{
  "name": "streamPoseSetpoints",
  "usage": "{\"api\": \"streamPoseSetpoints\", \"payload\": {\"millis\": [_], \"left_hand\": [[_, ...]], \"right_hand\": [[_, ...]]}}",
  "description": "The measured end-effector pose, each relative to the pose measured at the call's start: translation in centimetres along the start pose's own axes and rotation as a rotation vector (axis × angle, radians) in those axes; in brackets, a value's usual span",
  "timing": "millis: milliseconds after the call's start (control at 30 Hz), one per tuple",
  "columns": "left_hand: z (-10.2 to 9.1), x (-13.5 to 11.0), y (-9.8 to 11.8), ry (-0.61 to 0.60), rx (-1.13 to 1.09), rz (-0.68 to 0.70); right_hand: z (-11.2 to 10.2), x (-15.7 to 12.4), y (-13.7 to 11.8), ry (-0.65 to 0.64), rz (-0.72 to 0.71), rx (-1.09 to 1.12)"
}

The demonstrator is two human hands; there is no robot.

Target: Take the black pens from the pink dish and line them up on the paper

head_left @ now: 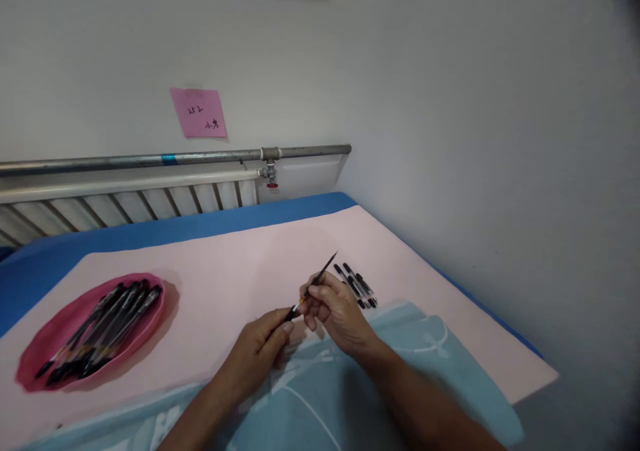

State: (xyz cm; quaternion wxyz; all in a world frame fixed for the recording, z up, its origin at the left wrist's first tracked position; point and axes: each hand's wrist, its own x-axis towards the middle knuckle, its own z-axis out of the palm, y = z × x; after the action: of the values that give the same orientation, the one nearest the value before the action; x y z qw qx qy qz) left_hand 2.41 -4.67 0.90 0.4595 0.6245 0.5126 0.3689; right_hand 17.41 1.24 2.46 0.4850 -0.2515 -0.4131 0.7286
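Observation:
My left hand (267, 337) is closed, with thumb and fingers pinching the lower black end of a slim pen (325, 268). Higher up the same pen, my right hand (337, 311) grips it between thumb and fingers. The pen slants up to the right, and its thin dark pointed end sticks out beyond my right fingers. A small orange bit shows between the two hands; fingers hide part of the barrel. Just right of my right hand lie several clear-barrelled pens (356, 284) with black ends, side by side on the pink sheet (235, 264).
At the left stands a pink oval basket (161, 317) with several black-capped pens (107, 327) in it. A light blue patterned cloth (320, 404) covers the near edge. Behind are a radiator (155, 204), a metal pipe (215, 155) and a pink note (200, 114) on the wall.

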Motion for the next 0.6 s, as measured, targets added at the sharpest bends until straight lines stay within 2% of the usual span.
{"api": "streamPoseSetpoints", "payload": {"millis": [400, 600], "left_hand": [[0.04, 0.1, -0.47, 0.006, -0.053, -0.025], [-0.14, 0.14, -0.42, 0.038, -0.022, -0.015]], "right_hand": [[-0.22, 0.18, 0.06, 0.073, -0.041, 0.011], [-0.46, 0.21, 0.09, 0.062, -0.045, -0.026]]}}
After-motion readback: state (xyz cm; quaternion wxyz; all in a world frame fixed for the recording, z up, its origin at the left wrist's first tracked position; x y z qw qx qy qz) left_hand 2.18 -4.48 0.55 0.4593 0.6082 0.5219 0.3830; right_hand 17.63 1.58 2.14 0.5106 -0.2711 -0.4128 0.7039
